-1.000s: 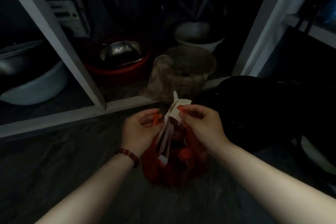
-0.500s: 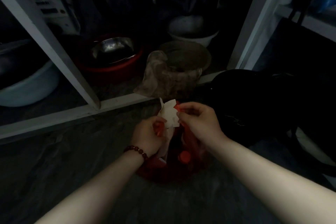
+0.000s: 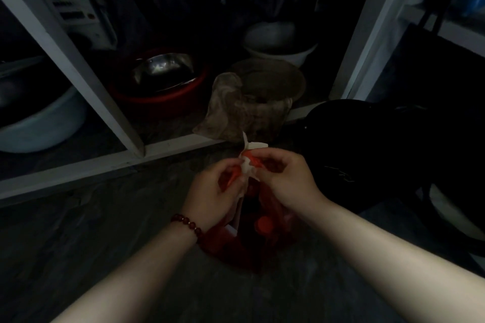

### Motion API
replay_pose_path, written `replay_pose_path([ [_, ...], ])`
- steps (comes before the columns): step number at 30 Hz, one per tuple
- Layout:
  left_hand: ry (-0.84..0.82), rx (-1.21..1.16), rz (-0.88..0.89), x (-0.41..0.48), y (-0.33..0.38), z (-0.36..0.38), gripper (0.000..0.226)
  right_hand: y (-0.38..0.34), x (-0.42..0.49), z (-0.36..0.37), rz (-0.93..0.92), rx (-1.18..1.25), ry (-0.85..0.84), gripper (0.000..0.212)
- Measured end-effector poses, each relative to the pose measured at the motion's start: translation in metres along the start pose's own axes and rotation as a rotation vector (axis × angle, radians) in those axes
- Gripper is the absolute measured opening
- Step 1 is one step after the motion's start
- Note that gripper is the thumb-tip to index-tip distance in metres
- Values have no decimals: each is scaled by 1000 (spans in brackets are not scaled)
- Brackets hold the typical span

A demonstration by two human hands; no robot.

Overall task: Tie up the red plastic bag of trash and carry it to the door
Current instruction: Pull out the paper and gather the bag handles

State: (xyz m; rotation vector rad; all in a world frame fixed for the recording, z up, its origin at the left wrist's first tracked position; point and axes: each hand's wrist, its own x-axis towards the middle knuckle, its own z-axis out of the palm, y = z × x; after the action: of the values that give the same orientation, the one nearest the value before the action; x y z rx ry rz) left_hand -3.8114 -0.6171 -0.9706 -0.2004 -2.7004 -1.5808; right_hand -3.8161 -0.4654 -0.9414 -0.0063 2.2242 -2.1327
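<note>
The red plastic bag [image 3: 252, 246] sits on the dark floor in front of me, bulging with trash. White paper [image 3: 248, 165] sticks up out of its mouth. My left hand [image 3: 212, 191], with a red bead bracelet at the wrist, pinches a red strip of the bag's top edge. My right hand [image 3: 286, 178] pinches the other red strip, pressed against the paper. Both hands meet just above the bag's mouth, and the bag's opening is mostly hidden behind them.
A white shelf frame [image 3: 78, 71] stands ahead. Behind it are a steel bowl in a red basin [image 3: 160, 86], a pale basin [image 3: 39, 126], a white bowl [image 3: 278, 44] and a brown cloth-covered pot [image 3: 252, 102]. A black bag [image 3: 367, 155] lies at right.
My hands have drawn together over the bag's mouth. The paper has been pushed lower, and the view has shifted slightly.
</note>
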Motion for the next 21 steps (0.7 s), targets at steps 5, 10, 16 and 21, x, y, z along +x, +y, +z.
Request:
replay_pose_path([
  [5,-132,165,-6,7,-7,18,22,3,1,1,-22,-27,-18,25],
  [10,-179,345,-22,8,-20,24,19,4,1,-1,-60,35,36,40],
  [16,0,218,49,8,-16,13,26,9,3,-5,-126,-33,81,37],
  [21,143,214,240,6,-8,1,22,13,5,-2,-104,39,35,34],
])
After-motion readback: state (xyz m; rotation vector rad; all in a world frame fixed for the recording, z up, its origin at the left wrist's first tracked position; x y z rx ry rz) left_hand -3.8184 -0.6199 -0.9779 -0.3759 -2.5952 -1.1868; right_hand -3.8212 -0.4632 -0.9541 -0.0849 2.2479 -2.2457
